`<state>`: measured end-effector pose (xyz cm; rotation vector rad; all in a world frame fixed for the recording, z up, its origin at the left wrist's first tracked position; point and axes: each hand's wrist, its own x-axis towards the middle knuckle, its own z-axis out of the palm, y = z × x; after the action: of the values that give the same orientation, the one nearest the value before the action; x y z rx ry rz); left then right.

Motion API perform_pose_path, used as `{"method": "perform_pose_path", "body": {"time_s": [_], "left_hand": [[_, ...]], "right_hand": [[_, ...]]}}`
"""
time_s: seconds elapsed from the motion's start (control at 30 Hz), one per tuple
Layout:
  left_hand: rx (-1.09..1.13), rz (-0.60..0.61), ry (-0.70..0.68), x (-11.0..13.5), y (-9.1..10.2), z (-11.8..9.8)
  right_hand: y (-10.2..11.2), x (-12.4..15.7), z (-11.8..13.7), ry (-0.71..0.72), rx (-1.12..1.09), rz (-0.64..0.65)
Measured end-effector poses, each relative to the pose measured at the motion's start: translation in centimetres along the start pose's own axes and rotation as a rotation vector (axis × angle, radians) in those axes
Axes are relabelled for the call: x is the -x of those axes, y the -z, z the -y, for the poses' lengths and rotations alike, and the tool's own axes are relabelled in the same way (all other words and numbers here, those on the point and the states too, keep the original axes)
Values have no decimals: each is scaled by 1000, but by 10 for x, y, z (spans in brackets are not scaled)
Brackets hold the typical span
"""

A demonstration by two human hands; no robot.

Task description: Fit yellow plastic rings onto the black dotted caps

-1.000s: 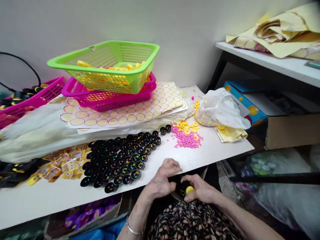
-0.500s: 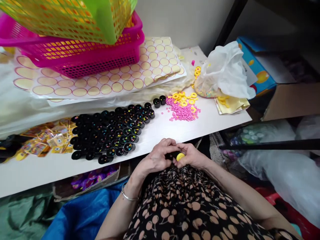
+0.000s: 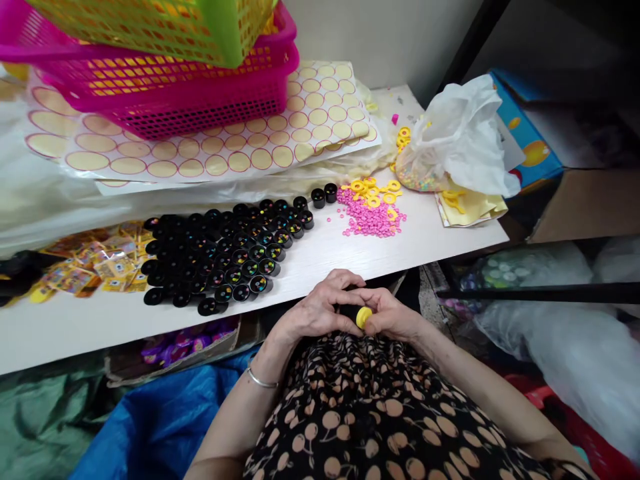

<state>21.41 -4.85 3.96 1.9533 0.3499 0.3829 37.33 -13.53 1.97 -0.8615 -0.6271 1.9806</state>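
Close to my lap, just off the table's front edge, my left hand [image 3: 320, 308] is closed round a small black tube-like piece [image 3: 349, 311], mostly hidden by the fingers. My right hand [image 3: 393, 316] pinches a round yellow cap [image 3: 364, 318] at the right end of that piece. Whether the cap is seated on it I cannot tell. On the table stand rows of small black cups [image 3: 240, 256], many with coloured bits inside. Right of them lies a heap of pink beads [image 3: 373, 219], with yellow ring-shaped pieces [image 3: 373, 193] behind and on it.
Stacked pink [image 3: 190, 110] and green baskets [image 3: 215, 30] stand on sheets of round stickers [image 3: 265, 158] at the back. Small shiny packets [image 3: 110, 263] lie at the left. A white plastic bag [image 3: 455, 133] sits at the right, beside an open cardboard box [image 3: 585, 203].
The yellow cap has turned and shifted slightly right, and more of it and of the black piece shows. Both hands stay together near the lap. The view has tilted a little.
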Motion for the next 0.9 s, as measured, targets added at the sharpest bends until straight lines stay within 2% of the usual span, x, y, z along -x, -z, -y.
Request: {"method": "perform_pose_path", "body": {"time_s": [0.17, 0.33, 0.4, 0.47, 0.53, 0.6, 0.63, 0.7, 0.77, 0.83, 0.9], "left_hand": [[-41, 13, -6, -4, -1, -4], [-91, 44, -54, -5, -6, -7], [-144, 73, -53, -2, -7, -7], [-198, 85, -31, 2, -1, -3], [-244, -21, -6, 5, 12, 2], [-365, -258, 21, 2, 32, 8], [-470, -389, 43, -2, 43, 10], [-739, -586, 122, -14, 63, 15], [-984, -666, 218, -28, 77, 21], [-1135, -659, 287, -42, 84, 26], [-1210, -622, 340, -51, 86, 30]], "right_hand": [[-2, -1, 0, -18, 62, -8], [-1, -1, -7, 51, 109, -23], [8, -2, -16, 31, 214, -28], [21, -6, -27, -52, 445, -18], [35, -14, -37, -131, 749, -75], [46, -28, -43, -203, 999, -141], [49, -36, -44, -243, 1082, -145], [50, -53, -42, -328, 1173, -58], [45, -68, -34, -370, 1195, 55], [39, -79, -24, -407, 1192, 135], [36, -81, -14, -448, 1201, 147]]}}
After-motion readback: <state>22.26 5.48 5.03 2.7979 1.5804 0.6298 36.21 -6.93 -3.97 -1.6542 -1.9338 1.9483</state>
